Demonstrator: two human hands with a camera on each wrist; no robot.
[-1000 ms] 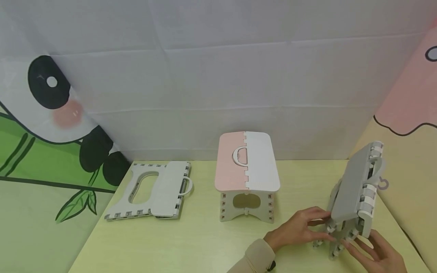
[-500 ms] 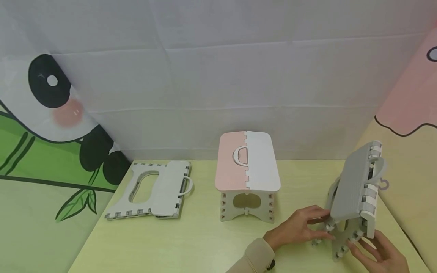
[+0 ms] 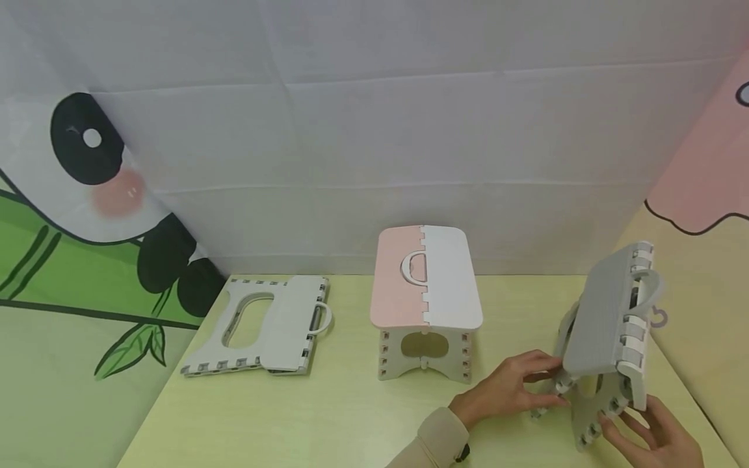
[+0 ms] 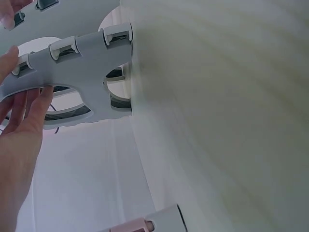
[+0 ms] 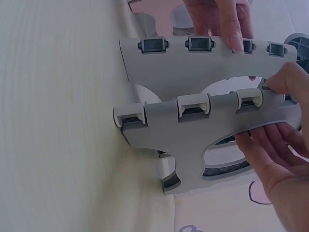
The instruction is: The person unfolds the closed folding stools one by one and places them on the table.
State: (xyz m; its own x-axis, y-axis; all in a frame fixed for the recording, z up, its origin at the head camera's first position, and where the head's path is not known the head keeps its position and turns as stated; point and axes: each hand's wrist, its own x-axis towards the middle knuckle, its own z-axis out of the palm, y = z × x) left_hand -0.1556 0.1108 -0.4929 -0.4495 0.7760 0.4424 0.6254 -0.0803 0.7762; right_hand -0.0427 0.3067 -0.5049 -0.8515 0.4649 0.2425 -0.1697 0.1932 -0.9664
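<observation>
At the right of the head view stands a grey folding stool (image 3: 603, 312), partly unfolded, its seat tilted up and its leg panels spread apart. My left hand (image 3: 515, 387) grips the left leg panel (image 4: 91, 72), thumb on one side, fingers through its cutout in the left wrist view. On the other leg panel (image 5: 164, 130), my right hand (image 3: 655, 435) has its thumb on the edge and its fingers through the oval opening, as the right wrist view shows. A loop handle (image 3: 648, 292) sticks out from the seat's fold.
Left of my hands, a pink and white folding stool (image 3: 450, 279) stands unfolded on the pale yellow table (image 3: 328, 416). Farther left a white folding stool (image 3: 287, 325) lies folded flat. A grey-white cloth (image 3: 380, 143) hangs behind the table.
The grey stool's leg panels have spread a little farther apart. My right hand has moved slightly right with its panel, while my left hand has shifted slightly left.
</observation>
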